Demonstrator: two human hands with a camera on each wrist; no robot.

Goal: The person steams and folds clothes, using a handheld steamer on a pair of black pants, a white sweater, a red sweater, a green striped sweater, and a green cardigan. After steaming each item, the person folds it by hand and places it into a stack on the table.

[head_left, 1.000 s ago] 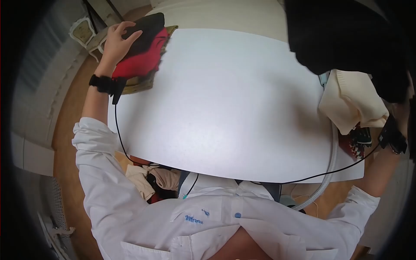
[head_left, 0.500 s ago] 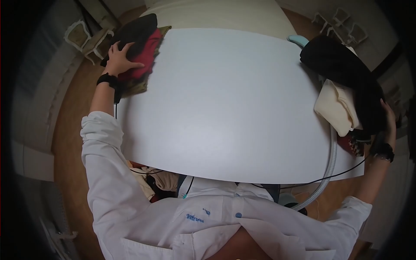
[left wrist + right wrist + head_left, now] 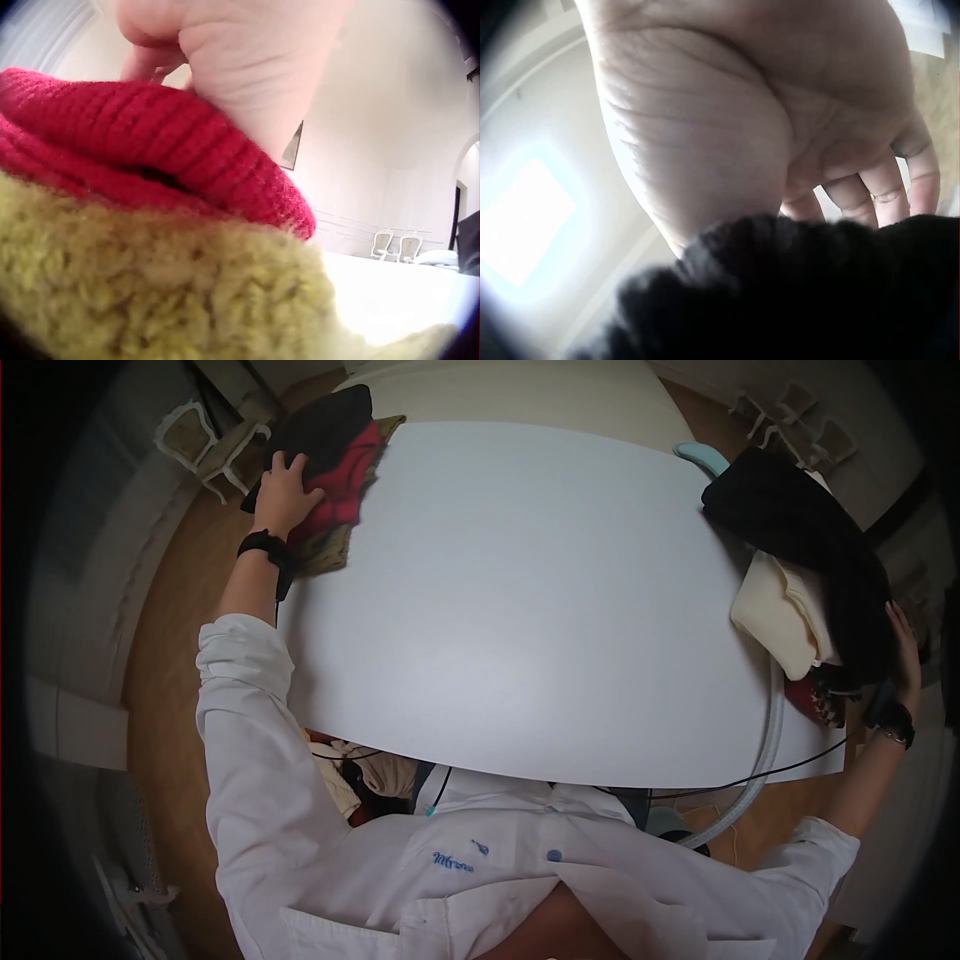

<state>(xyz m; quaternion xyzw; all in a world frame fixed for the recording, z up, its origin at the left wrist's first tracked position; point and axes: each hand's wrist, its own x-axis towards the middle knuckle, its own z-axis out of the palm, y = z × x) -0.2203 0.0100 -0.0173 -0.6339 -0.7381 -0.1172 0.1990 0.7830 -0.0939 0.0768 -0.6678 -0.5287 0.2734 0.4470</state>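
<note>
My left hand (image 3: 285,500) rests with spread fingers on a stack of folded clothes at the table's left. The stack shows a dark grey garment (image 3: 325,425) on top, then a red ribbed knit (image 3: 150,124), then a fuzzy olive knit (image 3: 165,285). At the far right, my right hand (image 3: 906,650) touches the outer side of a black garment (image 3: 800,525); in the right wrist view its fingertips go out of sight behind the dark fabric. This garment lies over a folded cream knit (image 3: 775,615), with a dark red patterned knit (image 3: 815,700) below.
Between the two stacks stretches a white tabletop (image 3: 520,600). A pale blue curved object (image 3: 703,457) pokes out beyond the black garment. One grey hose (image 3: 768,735) and a black cable (image 3: 720,778) cross the right front edge. More clothes (image 3: 375,775) lie below the front edge.
The black garment, raised at the right a second ago, came down onto the cream knit, and my right hand now lies at its side. My left hand shifted nearer along its stack.
</note>
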